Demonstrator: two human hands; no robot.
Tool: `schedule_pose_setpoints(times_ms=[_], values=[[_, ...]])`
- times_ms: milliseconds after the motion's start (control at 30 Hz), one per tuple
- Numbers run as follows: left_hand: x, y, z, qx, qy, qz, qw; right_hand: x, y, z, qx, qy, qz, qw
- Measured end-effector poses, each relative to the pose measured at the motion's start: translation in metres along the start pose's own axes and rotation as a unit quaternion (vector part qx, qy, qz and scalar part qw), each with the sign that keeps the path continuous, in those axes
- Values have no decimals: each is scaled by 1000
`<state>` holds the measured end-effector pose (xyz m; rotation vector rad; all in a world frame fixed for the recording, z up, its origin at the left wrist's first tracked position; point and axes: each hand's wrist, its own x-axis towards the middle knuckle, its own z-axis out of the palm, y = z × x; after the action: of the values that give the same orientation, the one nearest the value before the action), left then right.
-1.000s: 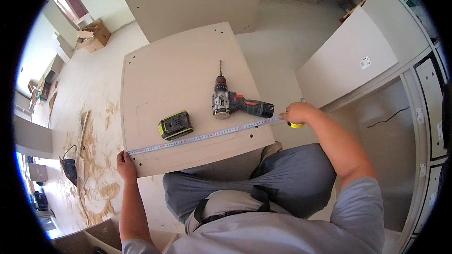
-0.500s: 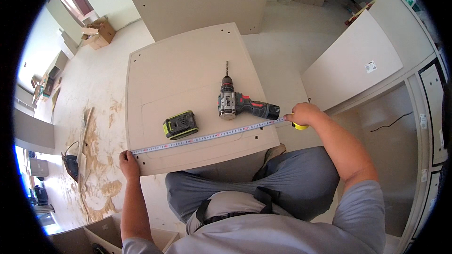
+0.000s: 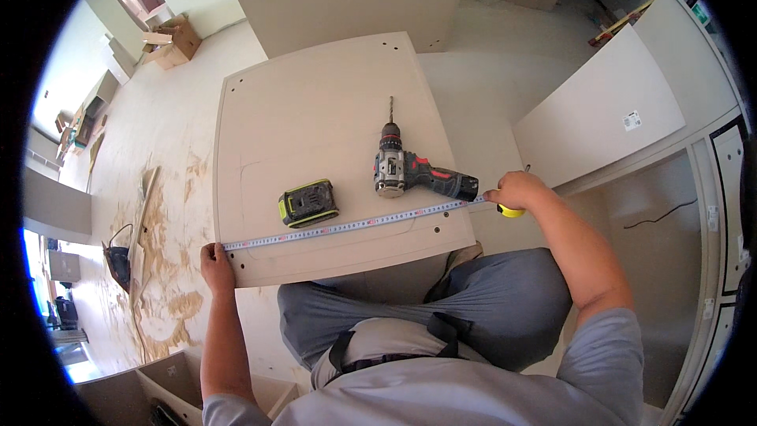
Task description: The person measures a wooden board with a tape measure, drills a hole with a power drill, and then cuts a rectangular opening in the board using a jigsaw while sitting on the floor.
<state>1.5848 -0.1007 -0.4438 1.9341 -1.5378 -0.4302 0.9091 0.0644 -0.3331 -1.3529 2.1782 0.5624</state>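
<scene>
A pale board [image 3: 315,126] lies in front of my knees. Across its near part runs the white blade [image 3: 355,224] of a tape measure, from the left edge past the right one. My left hand [image 3: 216,267] is closed on the blade's end at the board's left edge. Off the right edge, my right hand [image 3: 520,192] grips the yellow tape measure case [image 3: 511,211]; a thin dark tip, its kind unclear, pokes out above that hand. On the board, beyond the blade, rest a cordless drill [image 3: 391,166] with a bit fitted and a black-and-green battery pack [image 3: 309,203].
A larger panel [image 3: 339,0] stands beyond the board. To the right is a cabinet frame [image 3: 694,166] with a pale panel [image 3: 607,110]. Long strips [image 3: 146,221] and a black bag-like item [image 3: 118,267] lie on the stained floor at left; a cardboard box [image 3: 175,43] sits farther back.
The view has shifted slightly, so the board and tools sit a little farther right. Both hands keep hold of the tape measure, stretched across the board as before.
</scene>
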Motion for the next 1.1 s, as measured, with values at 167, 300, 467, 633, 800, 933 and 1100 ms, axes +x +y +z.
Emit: schedule_pose_setpoints(times_ms=[167, 300, 467, 633, 800, 933, 1100], values=[[-2, -2, 2, 37, 73, 53, 995, 4, 4, 2, 3, 10, -2, 1000], [-10, 23, 10, 4, 52, 188, 981, 6, 3, 2, 3, 14, -11, 1000], [-43, 176, 34, -5, -186, 333, 925, 8, 7, 3, -4, 9, 15, 1000], [-12, 226, 46, 52, -365, 333, 868, 3, 2, 4, 11, 16, 8, 1000], [43, 247, 89, 99, -333, 378, 858, 2, 5, 2, 29, -14, 13, 999], [90, 267, 129, 72, -300, 349, 885, 2, 4, 0, 25, -3, 11, 1000], [97, 268, 152, 49, -138, 276, 950, 3, 4, -2, 9, -7, -12, 1000]])
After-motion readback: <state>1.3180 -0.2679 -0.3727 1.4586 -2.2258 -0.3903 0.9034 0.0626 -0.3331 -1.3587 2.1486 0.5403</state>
